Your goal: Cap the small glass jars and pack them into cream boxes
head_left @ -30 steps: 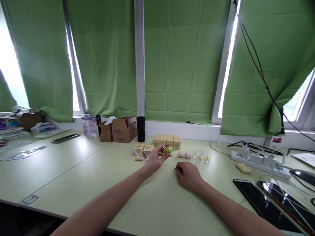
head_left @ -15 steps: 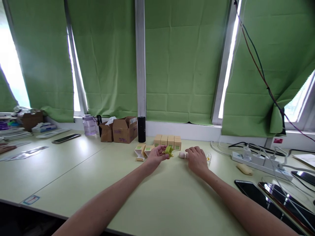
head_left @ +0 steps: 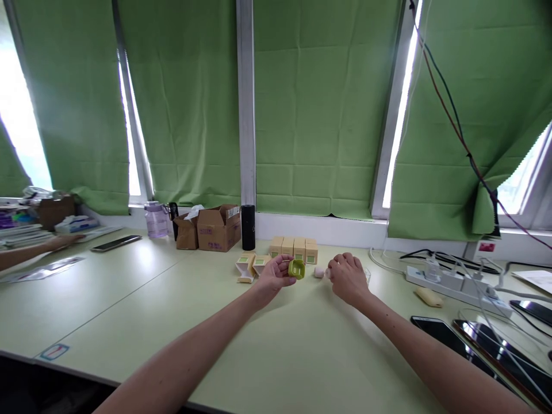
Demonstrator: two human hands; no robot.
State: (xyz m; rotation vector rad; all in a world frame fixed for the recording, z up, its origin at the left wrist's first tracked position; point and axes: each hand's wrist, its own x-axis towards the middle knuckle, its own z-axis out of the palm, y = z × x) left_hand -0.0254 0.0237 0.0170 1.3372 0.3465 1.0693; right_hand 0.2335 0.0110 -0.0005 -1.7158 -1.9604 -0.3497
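My left hand [head_left: 273,276] grips a small yellow-green plastic holder [head_left: 296,269] between thumb and fingers, its hollow side facing me. My right hand [head_left: 347,279] rests low over the table with its fingers curled. At its fingertips shows a small pale, translucent piece [head_left: 328,273], too small to name. A short whitish-pink cylinder [head_left: 319,272] lies on the table between both hands. Behind the right hand, part of a clear container [head_left: 367,275] peeks out, mostly hidden. Two opened small cartons [head_left: 245,268] stand just left of my left hand, and several closed small cartons [head_left: 299,248] stand behind it.
Cardboard boxes [head_left: 219,229], a black cylinder [head_left: 248,227] and a purple bottle [head_left: 156,219] line the back. On the right are a power strip [head_left: 457,284] with cables, a beige object [head_left: 429,296] and phones [head_left: 452,345]. Another person's hand [head_left: 64,241] reaches in at far left.
The holder in my left hand has turned so its hollow side faces me. My right hand has shifted slightly right, away from the whitish cylinder. The other person's arm has reached further in.
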